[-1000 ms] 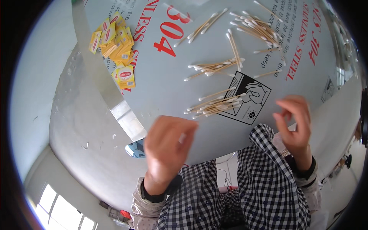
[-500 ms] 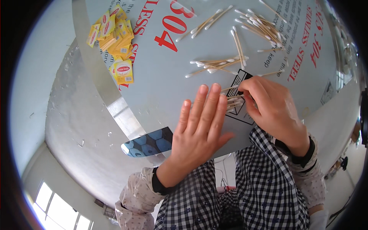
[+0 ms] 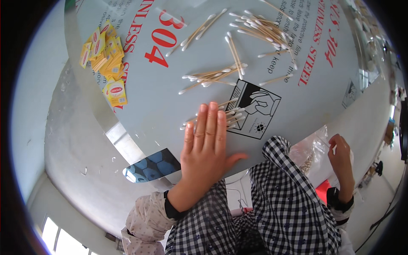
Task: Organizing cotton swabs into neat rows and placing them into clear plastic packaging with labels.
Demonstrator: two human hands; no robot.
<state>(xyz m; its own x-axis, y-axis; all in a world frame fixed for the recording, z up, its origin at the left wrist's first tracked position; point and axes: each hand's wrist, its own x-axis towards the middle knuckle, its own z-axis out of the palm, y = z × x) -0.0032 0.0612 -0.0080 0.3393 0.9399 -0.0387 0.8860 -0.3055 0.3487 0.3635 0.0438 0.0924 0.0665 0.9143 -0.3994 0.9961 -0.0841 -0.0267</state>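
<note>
Head view, looking down on a steel-grey table (image 3: 170, 106) covered with a protective film that carries red lettering and a black line drawing of hands.

Left hand (image 3: 207, 146): laid flat, palm down, on the near part of the table, fingers straight and held close together, thumb spread out to the right. The fingertips rest on a small bundle of cotton swabs (image 3: 231, 117), which lies at the left edge of the line drawing; several swab ends show to either side of the fingers. The hand grips nothing.

Right hand (image 3: 340, 153): off the near right edge of the table, well apart from the left hand. Its fingers are curled at the top of a clear plastic bag (image 3: 312, 153) that hangs below the table edge; whether they actually pinch the film cannot be told. Small pale items show through the bag, too blurred to identify.

Other things on the table: a loose row of swabs (image 3: 212, 76) just beyond the left hand; a single pair of swabs (image 3: 233, 49) lying end-on beyond that; a larger scattered heap of swabs (image 3: 263, 29) at the far right; two long swabs (image 3: 195, 32) at the far centre. A pile of small yellow packets (image 3: 106, 55) sits at the far left, near the table's left edge.

Both forearms wear black-and-white checked sleeves (image 3: 293, 191) and enter from the near edge.
</note>
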